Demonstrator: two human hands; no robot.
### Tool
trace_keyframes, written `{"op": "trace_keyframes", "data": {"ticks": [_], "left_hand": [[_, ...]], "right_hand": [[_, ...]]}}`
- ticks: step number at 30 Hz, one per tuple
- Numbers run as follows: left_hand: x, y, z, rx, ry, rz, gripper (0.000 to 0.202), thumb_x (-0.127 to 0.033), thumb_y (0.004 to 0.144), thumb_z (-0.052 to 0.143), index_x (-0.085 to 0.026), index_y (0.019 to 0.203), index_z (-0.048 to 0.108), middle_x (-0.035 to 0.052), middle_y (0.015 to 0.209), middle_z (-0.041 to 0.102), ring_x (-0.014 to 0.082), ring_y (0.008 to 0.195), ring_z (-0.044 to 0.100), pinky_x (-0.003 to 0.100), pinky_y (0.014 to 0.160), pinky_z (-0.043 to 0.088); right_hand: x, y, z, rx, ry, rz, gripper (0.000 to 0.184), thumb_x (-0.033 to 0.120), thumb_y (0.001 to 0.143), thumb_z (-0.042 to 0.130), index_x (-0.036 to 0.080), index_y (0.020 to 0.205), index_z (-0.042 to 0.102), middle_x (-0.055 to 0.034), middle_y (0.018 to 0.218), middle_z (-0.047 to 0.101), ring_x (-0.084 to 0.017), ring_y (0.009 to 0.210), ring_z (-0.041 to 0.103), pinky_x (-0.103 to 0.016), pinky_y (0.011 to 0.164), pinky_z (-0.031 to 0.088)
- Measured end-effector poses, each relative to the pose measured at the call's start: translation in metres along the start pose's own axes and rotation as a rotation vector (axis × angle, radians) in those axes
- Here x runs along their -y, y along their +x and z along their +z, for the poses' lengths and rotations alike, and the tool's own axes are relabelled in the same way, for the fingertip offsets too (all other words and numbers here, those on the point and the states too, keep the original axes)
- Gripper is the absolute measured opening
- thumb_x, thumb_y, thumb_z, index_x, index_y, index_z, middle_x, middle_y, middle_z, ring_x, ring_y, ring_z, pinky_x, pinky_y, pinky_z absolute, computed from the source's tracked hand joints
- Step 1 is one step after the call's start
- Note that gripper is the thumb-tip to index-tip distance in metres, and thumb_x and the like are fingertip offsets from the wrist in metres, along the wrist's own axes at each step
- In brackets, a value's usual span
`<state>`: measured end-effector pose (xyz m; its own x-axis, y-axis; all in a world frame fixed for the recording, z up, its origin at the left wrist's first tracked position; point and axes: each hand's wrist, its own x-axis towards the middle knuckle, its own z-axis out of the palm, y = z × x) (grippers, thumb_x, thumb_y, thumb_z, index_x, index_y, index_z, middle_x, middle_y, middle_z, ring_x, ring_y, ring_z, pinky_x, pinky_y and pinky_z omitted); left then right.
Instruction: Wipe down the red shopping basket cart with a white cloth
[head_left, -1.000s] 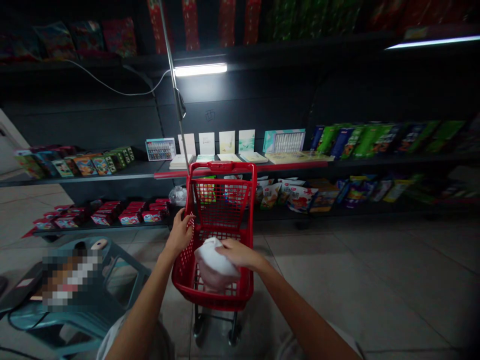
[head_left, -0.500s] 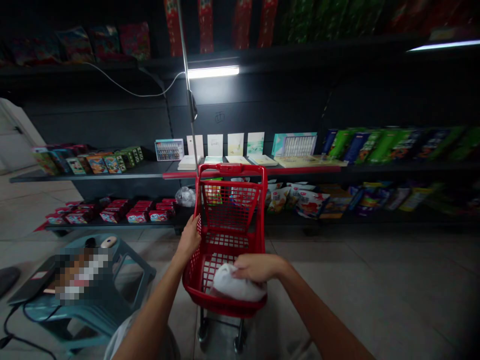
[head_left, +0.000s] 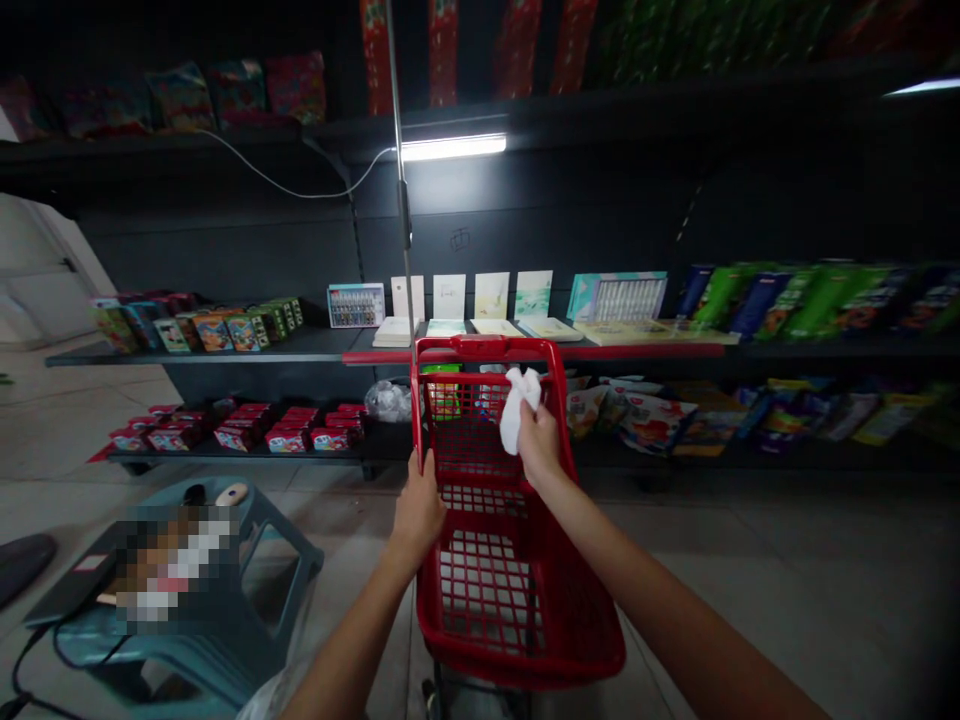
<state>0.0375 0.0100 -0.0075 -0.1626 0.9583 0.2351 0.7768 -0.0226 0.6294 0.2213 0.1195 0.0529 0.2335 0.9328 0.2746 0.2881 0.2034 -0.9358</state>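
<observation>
A red plastic shopping cart (head_left: 517,674) with grid walls and a tall handle frame stands right in front of me. My left hand (head_left: 421,508) is closed around the left upright of its frame. In my right hand (head_left: 540,442) is a bunched white cloth (head_left: 512,422), pinched near the upper right of the cart's rear grid, just below the handle bar. Whether the cloth touches the grid I cannot tell. The floor shows through the mesh of the basket.
Behind the cart runs a dark shelf (head_left: 300,345) with books (head_left: 448,298), marker sets (head_left: 356,305) and snack bags (head_left: 652,420). A blue-green stool (head_left: 262,500) stands left, bearing a laptop and cables. A thin metal pole (head_left: 405,220) rises by the cart's left side.
My right hand has lifted the white cloth from the basket's near rim up toward the handle end. The cart's near end has swung to the right. My left hand keeps its hold.
</observation>
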Motion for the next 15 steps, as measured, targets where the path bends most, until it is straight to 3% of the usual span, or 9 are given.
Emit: {"op": "trace_keyframes", "data": {"ticks": [2,4,7,11,15], "left_hand": [[0.0,-0.001,0.004,-0.01,-0.041,-0.004,0.082,-0.002,0.076,0.046,-0.021,0.156,0.039,0.0186,0.168,0.02,0.0389,0.132,0.058,0.053,0.113,0.045],[0.002,-0.001,0.01,-0.043,-0.115,0.029,0.085,0.001,0.073,0.046,-0.02,0.155,0.041,0.0157,0.169,0.02,0.0354,0.144,0.045,0.049,0.12,0.039],[0.005,-0.001,0.019,-0.094,-0.203,0.085,0.088,0.004,0.069,0.045,-0.018,0.154,0.042,0.0117,0.17,0.018,0.0267,0.157,0.021,0.043,0.127,0.028],[0.008,-0.001,0.026,-0.099,-0.232,0.093,0.089,0.004,0.069,0.045,-0.021,0.154,0.043,0.0066,0.17,0.018,0.0241,0.157,0.019,0.044,0.129,0.025],[0.013,0.004,0.026,-0.108,-0.214,0.145,0.09,0.002,0.07,0.047,-0.028,0.155,0.041,0.0016,0.17,0.021,0.0222,0.156,0.023,0.043,0.129,0.026]], "right_hand": [[0.012,0.021,0.02,-0.066,-0.22,-0.215,0.057,0.034,0.101,0.03,0.011,0.151,0.046,-0.0191,0.144,0.058,-0.03,0.133,0.055,-0.042,0.107,0.046],[0.016,0.036,0.046,-0.063,-0.402,-0.438,0.062,0.019,0.099,0.028,0.008,0.16,0.03,-0.0181,0.162,0.037,-0.027,0.151,0.034,-0.043,0.121,0.032],[-0.003,0.044,0.089,0.078,-0.616,-0.641,0.066,0.005,0.094,0.024,0.001,0.16,0.026,-0.0174,0.168,0.023,-0.027,0.158,0.015,-0.046,0.128,0.016],[-0.06,0.028,0.128,0.412,-0.743,-0.644,0.064,0.005,0.095,0.025,0.003,0.159,0.031,-0.0179,0.166,0.029,-0.028,0.156,0.023,-0.047,0.128,0.016],[-0.107,-0.007,0.128,0.683,-0.744,-0.532,0.057,0.008,0.095,0.037,0.011,0.151,0.046,-0.0187,0.143,0.06,-0.028,0.134,0.055,-0.049,0.12,0.034]]}}
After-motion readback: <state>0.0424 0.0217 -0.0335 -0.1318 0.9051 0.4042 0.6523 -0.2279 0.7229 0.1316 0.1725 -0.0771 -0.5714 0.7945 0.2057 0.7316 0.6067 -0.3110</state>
